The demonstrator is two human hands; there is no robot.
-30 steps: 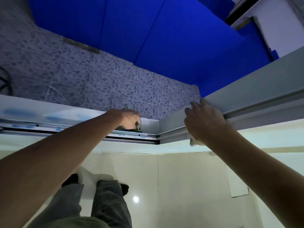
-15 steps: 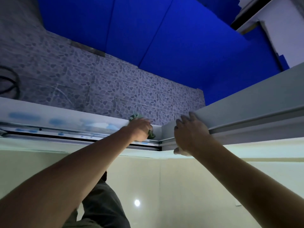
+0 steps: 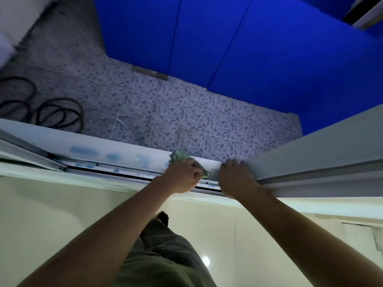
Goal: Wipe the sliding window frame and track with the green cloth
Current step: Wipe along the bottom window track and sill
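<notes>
The white window frame (image 3: 128, 151) runs across the view, smeared with blue marks, and the metal track (image 3: 116, 170) lies just in front of it. My left hand (image 3: 183, 176) is shut on the crumpled green cloth (image 3: 179, 156) and presses it onto the frame near the track's right end. Part of the cloth pokes out above and to the right of my fingers. My right hand (image 3: 238, 179) rests flat on the end of the grey sliding sash (image 3: 310, 160), fingers over its edge, close beside the left hand.
Beyond the frame lie a pebble-patterned tiled floor (image 3: 186, 112), blue wall panels (image 3: 248, 42) and coiled black hose (image 3: 58, 112) at the left. Below the track are a cream wall (image 3: 62, 204), my trouser leg (image 3: 165, 251) and a glossy floor.
The view has swung left and down, showing more track and the hose. My left hand with the cloth stays near the sash end; my right hand keeps its place on the sash.
</notes>
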